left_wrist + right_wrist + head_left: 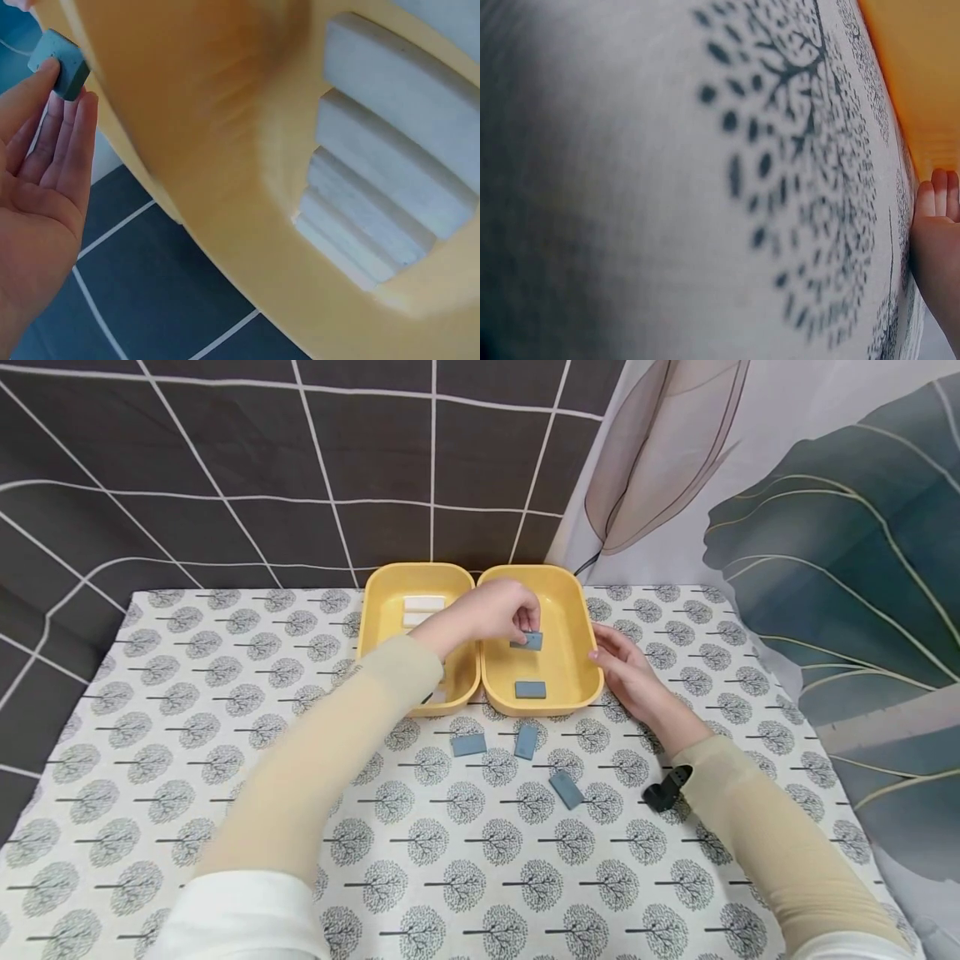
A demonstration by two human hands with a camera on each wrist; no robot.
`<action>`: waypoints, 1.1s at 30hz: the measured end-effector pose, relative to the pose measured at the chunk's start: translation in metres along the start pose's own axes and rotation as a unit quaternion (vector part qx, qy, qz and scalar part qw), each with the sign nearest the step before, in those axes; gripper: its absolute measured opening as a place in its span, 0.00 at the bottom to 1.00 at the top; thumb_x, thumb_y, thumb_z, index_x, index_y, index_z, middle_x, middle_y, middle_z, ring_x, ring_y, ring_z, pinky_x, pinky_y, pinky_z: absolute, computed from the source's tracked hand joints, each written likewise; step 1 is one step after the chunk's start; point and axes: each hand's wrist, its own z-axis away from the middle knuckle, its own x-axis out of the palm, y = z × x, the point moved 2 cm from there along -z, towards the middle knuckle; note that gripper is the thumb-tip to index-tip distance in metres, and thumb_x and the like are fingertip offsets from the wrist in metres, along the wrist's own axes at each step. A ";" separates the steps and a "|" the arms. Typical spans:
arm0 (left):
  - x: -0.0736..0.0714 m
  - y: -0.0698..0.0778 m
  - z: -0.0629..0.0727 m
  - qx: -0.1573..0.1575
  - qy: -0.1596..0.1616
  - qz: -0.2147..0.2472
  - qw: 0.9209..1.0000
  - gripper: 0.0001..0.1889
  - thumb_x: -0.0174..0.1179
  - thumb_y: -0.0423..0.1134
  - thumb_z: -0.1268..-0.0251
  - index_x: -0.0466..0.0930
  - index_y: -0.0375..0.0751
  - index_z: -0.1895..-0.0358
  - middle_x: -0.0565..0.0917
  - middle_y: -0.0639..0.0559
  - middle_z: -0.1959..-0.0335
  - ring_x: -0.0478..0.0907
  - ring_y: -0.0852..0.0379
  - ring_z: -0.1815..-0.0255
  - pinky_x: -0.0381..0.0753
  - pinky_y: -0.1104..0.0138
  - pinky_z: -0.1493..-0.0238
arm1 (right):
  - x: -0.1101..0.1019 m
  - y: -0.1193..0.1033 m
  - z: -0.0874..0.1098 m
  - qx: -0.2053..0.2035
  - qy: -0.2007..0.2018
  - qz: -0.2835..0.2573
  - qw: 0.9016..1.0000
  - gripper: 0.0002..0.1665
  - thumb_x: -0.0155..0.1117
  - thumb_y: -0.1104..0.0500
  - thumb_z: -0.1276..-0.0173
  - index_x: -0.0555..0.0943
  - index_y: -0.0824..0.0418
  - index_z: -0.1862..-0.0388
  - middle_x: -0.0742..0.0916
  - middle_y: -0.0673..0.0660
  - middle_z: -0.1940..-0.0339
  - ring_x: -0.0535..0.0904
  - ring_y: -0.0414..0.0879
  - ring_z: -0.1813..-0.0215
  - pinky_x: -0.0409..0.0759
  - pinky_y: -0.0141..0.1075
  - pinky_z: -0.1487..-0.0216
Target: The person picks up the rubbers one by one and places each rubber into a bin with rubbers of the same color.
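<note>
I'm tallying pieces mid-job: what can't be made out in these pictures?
White blocks, full count: head view, left sleeve in front; left wrist view, cut by right edge.
Held blue block, in part: head view, left hand covers it.
Right hand: right wrist view, cut by right edge.
Tablecloth, left side: right wrist view, blurred.

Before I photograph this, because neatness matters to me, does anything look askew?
Slightly: three blue-gray blocks lie at differing angles on the patterned cloth, outside the yellow trays, while another block lies squarely inside the right one. No spill shows.
</note>
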 end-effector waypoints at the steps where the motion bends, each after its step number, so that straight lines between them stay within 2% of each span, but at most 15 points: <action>1: 0.001 -0.001 -0.001 -0.003 -0.003 -0.001 1.000 0.06 0.72 0.27 0.36 0.88 0.36 0.57 0.89 0.46 0.58 0.83 0.54 0.55 0.85 0.68 0.45 | 0.000 0.000 0.000 0.000 0.001 0.000 1.000 0.33 0.52 0.70 0.21 0.62 0.65 0.19 0.80 0.45 0.35 0.77 0.38 0.35 0.80 0.23 0.33; 15: 0.014 -0.007 -0.014 -0.011 -0.044 -0.047 0.998 0.07 0.74 0.29 0.37 0.88 0.39 0.58 0.89 0.47 0.59 0.82 0.55 0.55 0.83 0.66 0.44 | 0.001 -0.001 0.000 0.007 0.005 -0.006 1.000 0.36 0.51 0.72 0.21 0.57 0.68 0.17 0.79 0.45 0.34 0.77 0.38 0.35 0.81 0.23 0.32; 33: 0.030 -0.018 -0.020 0.000 -0.082 -0.049 0.995 0.06 0.74 0.31 0.36 0.89 0.39 0.58 0.89 0.49 0.62 0.81 0.58 0.58 0.83 0.68 0.44 | 0.001 -0.001 0.000 0.010 0.005 0.006 1.000 0.37 0.50 0.71 0.21 0.55 0.69 0.16 0.79 0.44 0.34 0.77 0.37 0.35 0.80 0.23 0.32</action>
